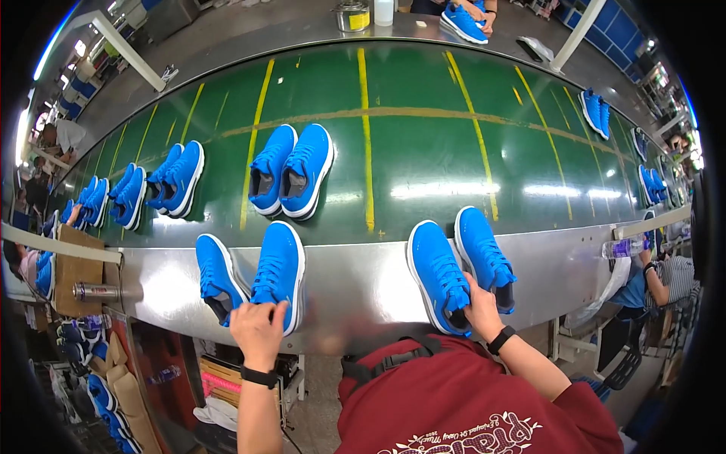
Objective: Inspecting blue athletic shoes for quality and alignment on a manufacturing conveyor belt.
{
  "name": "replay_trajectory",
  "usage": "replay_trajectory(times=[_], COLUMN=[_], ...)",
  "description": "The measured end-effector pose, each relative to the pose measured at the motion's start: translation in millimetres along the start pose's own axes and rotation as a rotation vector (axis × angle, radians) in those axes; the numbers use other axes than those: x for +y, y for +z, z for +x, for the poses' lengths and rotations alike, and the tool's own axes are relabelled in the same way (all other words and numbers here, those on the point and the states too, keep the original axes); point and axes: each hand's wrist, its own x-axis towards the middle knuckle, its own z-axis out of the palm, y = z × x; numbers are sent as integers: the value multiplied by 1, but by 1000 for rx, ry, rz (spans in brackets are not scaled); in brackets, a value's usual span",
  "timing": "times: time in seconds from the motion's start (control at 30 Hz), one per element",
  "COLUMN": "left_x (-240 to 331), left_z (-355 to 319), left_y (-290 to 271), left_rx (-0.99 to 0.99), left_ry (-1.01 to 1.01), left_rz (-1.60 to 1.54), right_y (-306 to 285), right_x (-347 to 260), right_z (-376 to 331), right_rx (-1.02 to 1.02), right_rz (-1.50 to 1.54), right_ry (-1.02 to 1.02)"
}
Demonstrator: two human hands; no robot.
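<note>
Blue sneakers (461, 268) | steel ledge (355, 284) | green conveyor belt (408, 151) | factory floor

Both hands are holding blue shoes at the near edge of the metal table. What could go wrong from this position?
The left hand grips the heel of a blue shoe that overhangs the steel ledge; it could perhaps fall to the floor. The right hand grips a second pair by the heels, so one shoe might slip.

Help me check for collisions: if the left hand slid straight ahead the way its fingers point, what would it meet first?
The left hand already touches the heel of a blue shoe on the steel ledge. Straight ahead it would push that shoe; beyond lies the blue pair on the green belt.
</note>
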Motion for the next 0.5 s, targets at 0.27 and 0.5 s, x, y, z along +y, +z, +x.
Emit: replay_trajectory(times=[0.27, 0.5], left_x=[-47, -67], left_z=[154, 203], left_y=[42, 144], left_rx=[-192, -718], left_ry=[211, 228], left_rz=[-68, 114], right_y=[-3, 0], right_x=[-6, -5], right_z=[-4, -7], right_rx=[100, 67], right_rz=[75, 141], right_ry=[22, 28])
